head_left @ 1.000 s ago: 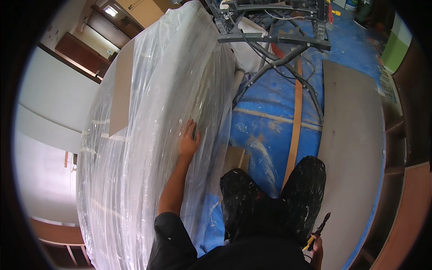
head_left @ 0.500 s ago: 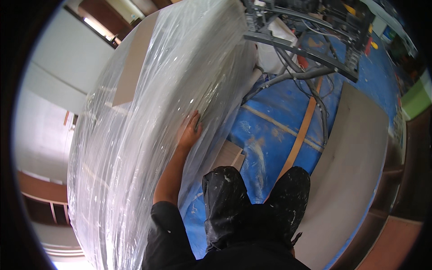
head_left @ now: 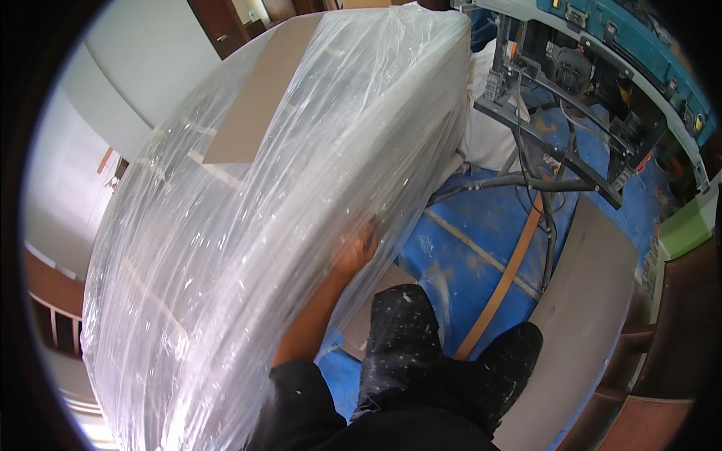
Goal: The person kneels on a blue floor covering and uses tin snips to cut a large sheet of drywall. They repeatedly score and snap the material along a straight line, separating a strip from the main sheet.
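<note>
Left hand (head_left: 353, 252) flat, fingers spread, pressing on big plastic-wrapped panel (head_left: 263, 225); wrap still fully on. Right hand not visible.

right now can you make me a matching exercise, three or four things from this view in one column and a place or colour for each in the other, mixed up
Things:
1. bare left hand
2. big bundle wrapped in clear plastic film
3. blue floor sheet
4. long grey flat board

Places or colours:
A. spread under the grey metal stand
B. pressed against the wrap
C. lying at the right
D. shiny, see-through

Pairs: 1-B, 2-D, 3-A, 4-C
</note>
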{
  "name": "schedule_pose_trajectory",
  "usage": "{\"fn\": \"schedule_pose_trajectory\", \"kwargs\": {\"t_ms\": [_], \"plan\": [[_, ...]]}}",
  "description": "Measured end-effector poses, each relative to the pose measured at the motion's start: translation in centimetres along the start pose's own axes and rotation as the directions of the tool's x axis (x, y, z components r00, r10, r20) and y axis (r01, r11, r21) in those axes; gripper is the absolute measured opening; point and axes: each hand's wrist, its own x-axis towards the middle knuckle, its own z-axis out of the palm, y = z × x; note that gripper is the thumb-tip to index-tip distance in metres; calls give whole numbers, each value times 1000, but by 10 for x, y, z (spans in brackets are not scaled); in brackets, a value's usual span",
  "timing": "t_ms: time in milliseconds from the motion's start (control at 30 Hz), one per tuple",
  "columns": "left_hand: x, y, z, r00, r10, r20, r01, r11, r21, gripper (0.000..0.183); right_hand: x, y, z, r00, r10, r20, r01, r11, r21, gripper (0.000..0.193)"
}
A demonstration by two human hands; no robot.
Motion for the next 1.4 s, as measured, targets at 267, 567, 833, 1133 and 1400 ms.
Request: {"fn": "schedule_pose_trajectory", "kwargs": {"t_ms": [267,567,833,1133,1400], "plan": [[-2,-8,18,994,-104,-28,72,837,-542,30,106,-178,188,920,-368,137,391,890,-234,16],[-8,-5,27,989,-142,-32,98,810,-578,18,191,-246,318,861,-454,228,508,779,-369,18],[-4,-2,2,988,-93,-120,32,899,-436,21,200,-259,300,831,-502,241,556,726,-405,19],[-7,7,-1,999,1,-55,-15,967,-256,22,145,-259,102,841,-521,149,530,736,-422,20],[-6,12,1,999,-20,-31,14,983,-186,28,38,-50,-136,963,-114,-246,64,977,-204,22]]}}
